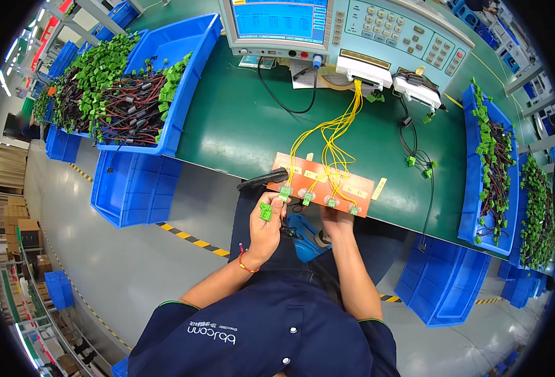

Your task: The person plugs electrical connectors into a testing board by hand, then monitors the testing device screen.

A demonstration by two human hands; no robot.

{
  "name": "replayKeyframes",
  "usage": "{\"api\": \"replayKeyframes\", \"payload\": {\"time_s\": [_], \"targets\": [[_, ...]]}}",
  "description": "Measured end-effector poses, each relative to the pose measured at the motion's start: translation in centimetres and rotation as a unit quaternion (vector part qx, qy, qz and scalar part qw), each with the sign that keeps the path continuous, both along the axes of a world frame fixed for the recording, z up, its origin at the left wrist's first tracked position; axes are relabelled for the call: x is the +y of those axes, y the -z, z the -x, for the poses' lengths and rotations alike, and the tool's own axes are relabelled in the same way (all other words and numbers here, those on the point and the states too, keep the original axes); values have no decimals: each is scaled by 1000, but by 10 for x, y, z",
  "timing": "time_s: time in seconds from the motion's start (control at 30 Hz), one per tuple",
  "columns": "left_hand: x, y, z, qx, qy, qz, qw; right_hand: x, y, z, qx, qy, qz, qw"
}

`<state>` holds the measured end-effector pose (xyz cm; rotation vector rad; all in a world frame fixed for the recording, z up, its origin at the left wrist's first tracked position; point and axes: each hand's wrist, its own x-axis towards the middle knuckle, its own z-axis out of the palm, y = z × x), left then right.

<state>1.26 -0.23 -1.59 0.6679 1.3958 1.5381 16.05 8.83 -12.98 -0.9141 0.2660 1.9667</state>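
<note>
Left hand (266, 227) closed on a small green plastic connector (265, 212); right hand (338, 224) under the orange flat board's (364, 207) near edge, its grip hidden from me.

Left to right, I record: blue plastic bin (140, 149) of green-ended cables (140, 103), likely sited for easy reach; connector, near the board's leftmost green socket (285, 193); thin yellow wires (357, 94), slack presumably to spare strain; right hand, apparently steadying the board.
</note>
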Motion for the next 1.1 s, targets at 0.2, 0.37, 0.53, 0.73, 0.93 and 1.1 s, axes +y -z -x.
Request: {"api": "replayKeyframes", "payload": {"time_s": [0.2,0.37,0.53,0.73,0.93,1.1], "targets": [[1,3,9,-46,9,24,999,-53,-30,-51,-168,-9,-153,974],[-5,-8,10,-21,-82,-15,996,-85,-89,-46,-319,-95,-282,900],[-26,-50,-7,223,133,-27,965,-95,-113,-40,-393,-170,-398,811],[-14,-36,-23,280,278,-55,917,-87,-129,-36,-517,-237,-557,605],[-23,-34,-4,-245,171,44,953,-68,-140,-54,-266,-171,-409,856],[-38,-31,29,-228,73,39,970,-59,-143,-77,-160,-15,-407,899]]}}
